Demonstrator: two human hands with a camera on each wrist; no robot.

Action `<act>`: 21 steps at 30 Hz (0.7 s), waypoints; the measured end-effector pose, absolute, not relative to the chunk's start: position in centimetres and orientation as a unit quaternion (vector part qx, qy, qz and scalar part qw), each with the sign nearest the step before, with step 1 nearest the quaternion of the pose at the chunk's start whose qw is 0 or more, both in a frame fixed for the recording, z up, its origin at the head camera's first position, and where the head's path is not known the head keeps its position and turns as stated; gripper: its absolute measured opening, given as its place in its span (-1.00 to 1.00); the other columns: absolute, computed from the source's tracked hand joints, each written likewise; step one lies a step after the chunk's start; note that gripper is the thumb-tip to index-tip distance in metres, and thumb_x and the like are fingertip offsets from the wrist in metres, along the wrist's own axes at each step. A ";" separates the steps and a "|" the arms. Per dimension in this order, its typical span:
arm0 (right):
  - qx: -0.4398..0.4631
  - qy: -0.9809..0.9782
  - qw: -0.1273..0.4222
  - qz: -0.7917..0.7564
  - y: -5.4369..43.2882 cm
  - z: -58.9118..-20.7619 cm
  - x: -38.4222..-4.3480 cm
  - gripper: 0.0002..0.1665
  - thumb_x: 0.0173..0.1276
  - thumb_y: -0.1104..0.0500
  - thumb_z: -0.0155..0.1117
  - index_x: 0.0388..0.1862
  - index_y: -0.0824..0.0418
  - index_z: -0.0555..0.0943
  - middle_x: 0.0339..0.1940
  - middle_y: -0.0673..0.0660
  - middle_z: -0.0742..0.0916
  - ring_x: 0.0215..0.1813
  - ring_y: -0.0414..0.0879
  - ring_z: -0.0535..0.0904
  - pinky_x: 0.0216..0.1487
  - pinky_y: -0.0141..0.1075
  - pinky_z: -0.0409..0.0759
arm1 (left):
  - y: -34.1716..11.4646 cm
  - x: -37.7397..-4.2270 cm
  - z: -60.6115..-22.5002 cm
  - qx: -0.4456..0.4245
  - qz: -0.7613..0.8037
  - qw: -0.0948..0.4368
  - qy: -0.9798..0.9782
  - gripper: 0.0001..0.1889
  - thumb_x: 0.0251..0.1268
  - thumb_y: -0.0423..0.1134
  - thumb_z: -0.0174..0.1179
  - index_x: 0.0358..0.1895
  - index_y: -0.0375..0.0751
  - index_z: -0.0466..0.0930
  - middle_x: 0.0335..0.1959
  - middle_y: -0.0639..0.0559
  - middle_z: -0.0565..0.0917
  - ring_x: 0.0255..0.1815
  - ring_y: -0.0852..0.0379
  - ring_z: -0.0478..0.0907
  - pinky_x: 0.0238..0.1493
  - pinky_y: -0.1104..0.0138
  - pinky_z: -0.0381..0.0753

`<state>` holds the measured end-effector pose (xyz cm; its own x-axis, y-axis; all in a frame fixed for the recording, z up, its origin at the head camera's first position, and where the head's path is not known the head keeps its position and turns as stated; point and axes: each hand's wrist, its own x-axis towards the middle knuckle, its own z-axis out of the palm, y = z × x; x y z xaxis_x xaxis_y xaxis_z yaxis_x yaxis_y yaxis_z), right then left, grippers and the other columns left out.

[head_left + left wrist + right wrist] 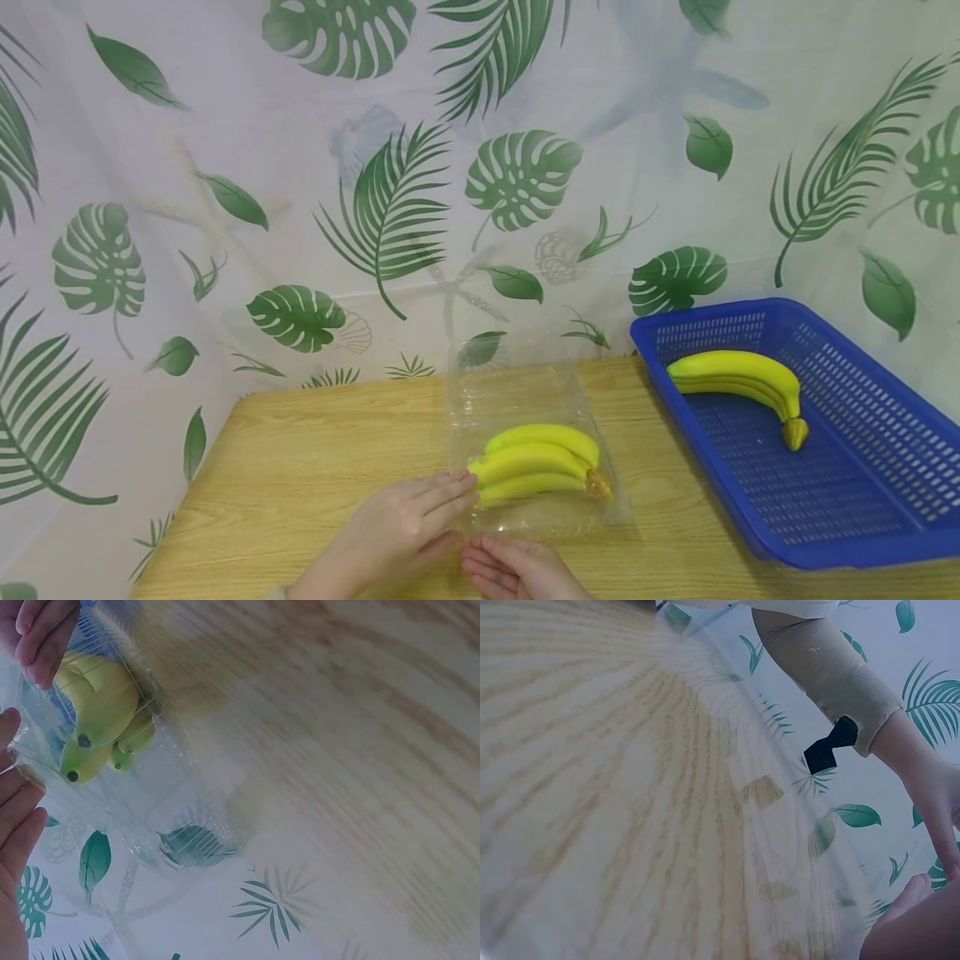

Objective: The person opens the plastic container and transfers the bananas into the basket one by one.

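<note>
A clear plastic clamshell box lies with its lid raised at the back of the wooden table. In its base sits a bunch of yellow bananas, stem to the right, tips toward my left hand. That hand's fingers lie nearly straight along the box's left edge, at the banana tips. My right hand is by the front left corner, fingers loosely bent and pointing left. The left wrist view shows the banana tips through the plastic, with fingertips of both hands at its edge.
To the right, a blue plastic basket holds another bunch of bananas. A leaf-patterned sheet hangs behind and left of the wooden table. A beige sleeve crosses the right wrist view.
</note>
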<state>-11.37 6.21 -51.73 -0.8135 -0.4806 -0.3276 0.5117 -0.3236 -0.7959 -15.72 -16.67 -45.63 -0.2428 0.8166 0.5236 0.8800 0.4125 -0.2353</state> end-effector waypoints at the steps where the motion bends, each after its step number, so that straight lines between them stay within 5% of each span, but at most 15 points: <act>1: 0.017 0.495 0.305 -0.814 6.2 -51.7 -11.4 -0.50 0.70 0.21 0.09 0.38 0.57 0.49 0.12 0.23 0.83 0.11 -0.11 0.79 0.29 -0.22 0.77 | -16.6 -15.8 -45.6 -0.540 -0.052 0.299 -0.785 -0.40 0.10 -0.15 0.60 0.24 -0.26 0.72 0.27 -0.10 0.77 0.26 0.09 0.76 0.25 0.30 0.76; 21: 0.035 0.495 0.315 -0.809 6.2 -51.2 -11.3 -0.51 0.70 0.18 0.11 0.39 0.52 0.51 0.07 0.15 0.84 0.07 -0.16 0.80 0.28 -0.28 0.77 | -16.1 -16.7 -44.7 -0.527 -0.093 0.350 -0.769 -0.37 -0.17 -0.21 0.66 0.12 -0.25 0.77 0.14 -0.10 0.83 0.04 0.09 0.84 0.04 0.38 0.83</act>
